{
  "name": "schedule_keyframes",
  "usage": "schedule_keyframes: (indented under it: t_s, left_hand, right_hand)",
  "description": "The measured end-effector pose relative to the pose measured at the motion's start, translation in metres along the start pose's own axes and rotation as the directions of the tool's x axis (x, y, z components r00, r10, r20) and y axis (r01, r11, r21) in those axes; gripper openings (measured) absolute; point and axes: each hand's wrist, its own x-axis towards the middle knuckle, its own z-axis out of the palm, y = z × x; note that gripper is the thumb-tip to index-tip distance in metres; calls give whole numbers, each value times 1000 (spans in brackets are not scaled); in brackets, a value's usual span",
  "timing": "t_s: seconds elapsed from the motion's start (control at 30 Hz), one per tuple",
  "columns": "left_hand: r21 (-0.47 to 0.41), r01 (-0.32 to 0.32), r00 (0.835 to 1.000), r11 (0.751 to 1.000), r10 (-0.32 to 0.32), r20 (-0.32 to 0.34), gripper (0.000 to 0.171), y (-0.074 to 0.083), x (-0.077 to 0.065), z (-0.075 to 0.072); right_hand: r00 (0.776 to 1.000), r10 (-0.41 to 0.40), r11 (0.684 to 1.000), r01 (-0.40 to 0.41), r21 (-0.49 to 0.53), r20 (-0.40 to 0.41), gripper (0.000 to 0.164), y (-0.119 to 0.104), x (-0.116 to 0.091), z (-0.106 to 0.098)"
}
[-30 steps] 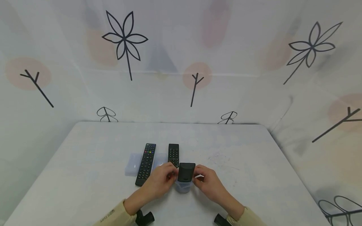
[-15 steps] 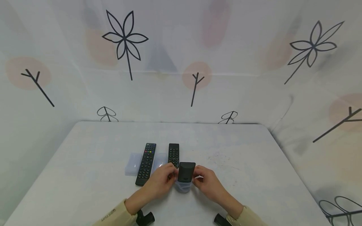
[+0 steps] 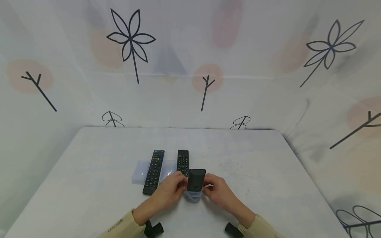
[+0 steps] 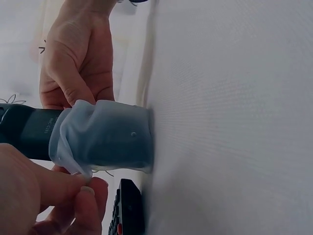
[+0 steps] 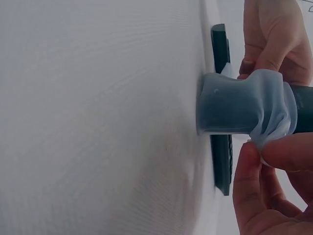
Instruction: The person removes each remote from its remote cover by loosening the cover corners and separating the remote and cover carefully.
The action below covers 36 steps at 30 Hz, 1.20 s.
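Note:
A black remote control (image 3: 196, 179) stands on end on the white table, its back toward the head camera. Its lower part is inside a translucent sleeve (image 3: 193, 197), whose upper edge is wrinkled and bunched in the left wrist view. My left hand (image 3: 168, 190) pinches this loose edge on one side between thumb and fingers. From the other side my right hand (image 3: 219, 192) pinches the edge too, with folds gathered at the fingertips in the right wrist view. The bottom of the sleeve (image 4: 112, 137) is right at the tabletop.
Behind my left hand, a long black remote (image 3: 153, 172) lies across flat translucent plastic sleeves (image 3: 140, 172). A shorter black remote (image 3: 183, 162) lies just behind the upright one. The white table (image 3: 253, 158) ends at a patterned cloth wall (image 3: 178, 99).
Both hands keep their pinch in nearly the same place. The sleeve has become more wrinkled around the upright remote. The head view has tilted very slightly.

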Motion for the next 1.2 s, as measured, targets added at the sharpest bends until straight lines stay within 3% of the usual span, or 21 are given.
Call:
schedule_keyframes:
  t_s: [0.3, 0.67, 1.2]
  left_hand:
    - [25, -7, 1000, 1000, 7, 2, 13, -4, -1, 4]
    - [-24, 2, 1000, 1000, -2, 13, 14, -5, -3, 6]
    - [4, 27, 998, 1000, -27, 47, 12, -5, -3, 7]
  right_hand:
    - [1000, 10, 1000, -10, -29, 20, 24, 3, 1, 1]
    - [999, 17, 999, -15, -43, 30, 28, 7, 0, 3]
    - [992, 95, 993, -88, -82, 86, 29, 4, 5, 5]
